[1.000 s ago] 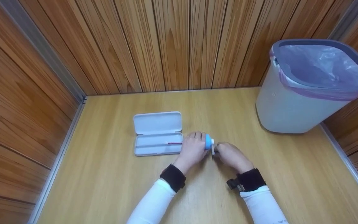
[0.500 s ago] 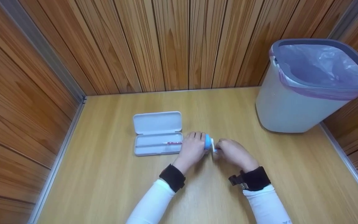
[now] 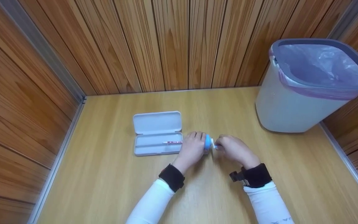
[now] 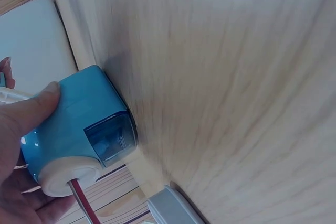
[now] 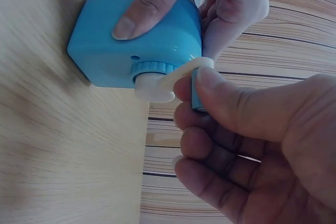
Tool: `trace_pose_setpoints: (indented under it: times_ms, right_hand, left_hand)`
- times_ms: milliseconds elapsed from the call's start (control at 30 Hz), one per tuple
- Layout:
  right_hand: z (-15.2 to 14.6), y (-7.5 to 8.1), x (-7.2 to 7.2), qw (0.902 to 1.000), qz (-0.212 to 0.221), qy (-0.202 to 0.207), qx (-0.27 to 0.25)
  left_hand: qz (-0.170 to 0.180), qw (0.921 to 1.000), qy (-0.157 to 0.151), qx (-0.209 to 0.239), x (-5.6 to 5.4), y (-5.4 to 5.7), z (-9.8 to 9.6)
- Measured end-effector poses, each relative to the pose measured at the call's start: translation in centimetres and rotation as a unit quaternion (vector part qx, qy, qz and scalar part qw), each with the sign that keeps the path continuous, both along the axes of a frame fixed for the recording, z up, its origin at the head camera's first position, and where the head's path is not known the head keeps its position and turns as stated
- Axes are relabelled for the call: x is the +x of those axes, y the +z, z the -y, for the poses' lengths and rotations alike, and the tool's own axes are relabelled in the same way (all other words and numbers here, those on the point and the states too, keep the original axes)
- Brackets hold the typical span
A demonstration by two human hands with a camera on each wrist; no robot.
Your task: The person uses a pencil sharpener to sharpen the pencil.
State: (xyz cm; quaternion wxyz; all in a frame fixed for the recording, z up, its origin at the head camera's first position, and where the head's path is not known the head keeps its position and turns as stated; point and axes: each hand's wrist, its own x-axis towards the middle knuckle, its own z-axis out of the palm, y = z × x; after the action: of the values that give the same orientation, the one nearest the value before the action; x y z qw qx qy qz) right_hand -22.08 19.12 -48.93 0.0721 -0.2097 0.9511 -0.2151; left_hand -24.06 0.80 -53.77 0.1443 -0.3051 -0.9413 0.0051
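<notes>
A blue crank pencil sharpener [image 5: 152,35] stands on the table, with my left hand [image 3: 193,147] gripping its body, thumb on one side and fingers on the other. A red pencil [image 4: 84,202] sticks out of the round cream front in the left wrist view; in the head view it reaches left over the case. My right hand [image 3: 233,149] pinches the blue knob [image 5: 197,90] of the white crank [image 5: 184,73] between thumb and forefinger. A dark see-through shavings drawer [image 4: 111,137] shows in the sharpener's side.
Just left of the sharpener lies an open pale grey pencil case [image 3: 157,123], lid folded back. At the right rear stands a waste bin [image 3: 294,109] with a plastic liner. Wood-panelled walls [image 3: 172,46] rise behind and at the sides of the table.
My right hand has shifted up and slightly right, turning the crank, whose arm has swung from pointing down to slanting right. My left hand and the sharpener stay in place.
</notes>
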Motion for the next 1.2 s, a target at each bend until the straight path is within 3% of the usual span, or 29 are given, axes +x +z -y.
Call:
trace_pose_setpoints:
  times_ms: [133, 367, 633, 867, 1100, 1200]
  right_hand:
    - [0.0, -0.1, -0.1, 0.9998, -0.017, 0.007, 0.003]
    - [-0.1, 0.3, -0.4, 0.9997, -0.017, -0.01, -0.01]
    - [-0.1, 0.5, -1.2, 0.9989, -0.031, -0.029, -0.019]
    - [-0.1, 0.3, -1.9, 0.9986, -0.037, -0.033, -0.019]
    - [0.1, -0.1, -2.8, 0.9937, -0.11, -0.013, -0.016]
    - [0.2, -0.3, -3.0, 0.9928, -0.117, -0.019, -0.016]
  left_hand:
    - [-0.02, 0.9998, -0.005, -0.001, 0.0, -0.1, 0.1]
    - [0.025, 0.9996, -0.008, 0.004, 0.0, 0.1, 0.0]
    - [-0.01, 0.9996, -0.019, 0.016, -0.2, -0.2, 0.1]
    - [0.03, 0.9992, -0.012, 0.022, -0.1, -0.2, 0.3]
    - [-0.006, 0.9994, -0.014, 0.031, -0.1, -0.3, 0.3]
    - [0.002, 0.9994, -0.015, 0.032, 0.0, -0.2, 0.3]
